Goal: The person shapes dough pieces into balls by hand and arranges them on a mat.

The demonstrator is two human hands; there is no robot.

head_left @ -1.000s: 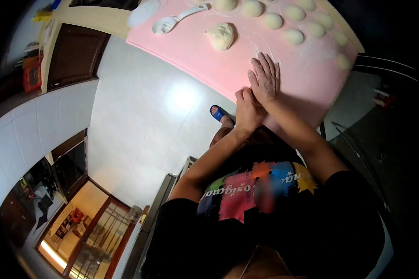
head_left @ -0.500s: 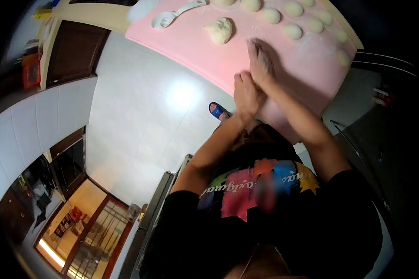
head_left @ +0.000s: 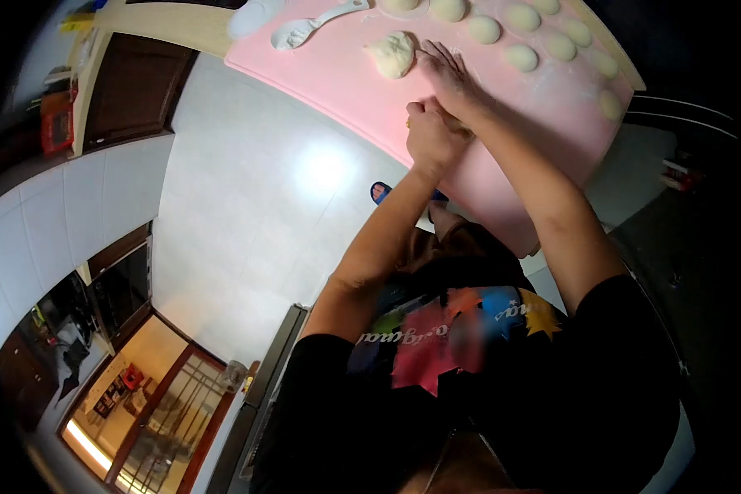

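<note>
My left hand [head_left: 435, 138] is curled near the front edge of the pink mat [head_left: 337, 82], closed over something mostly hidden. A small yellowish bit shows at its edge. Just beyond it, my right hand [head_left: 449, 81] lies with fingers stretched out, its heel close against the left hand. The right fingertips are beside a rough, pale lump of dough [head_left: 391, 55], apart from or barely touching it; I cannot tell which. Several smooth round dough balls [head_left: 521, 58] sit on the mat to the right and at the back.
A white scoop [head_left: 295, 34] with a long handle lies at the mat's far left. Flour dust marks the mat near the dough balls. Below the table edge are the tiled floor [head_left: 247, 181] and a foot in a blue slipper [head_left: 379, 192].
Both hands have moved forward over the mat, away from my body. The right fingers have straightened and come closer to the rough dough lump. The left hand stays closed.
</note>
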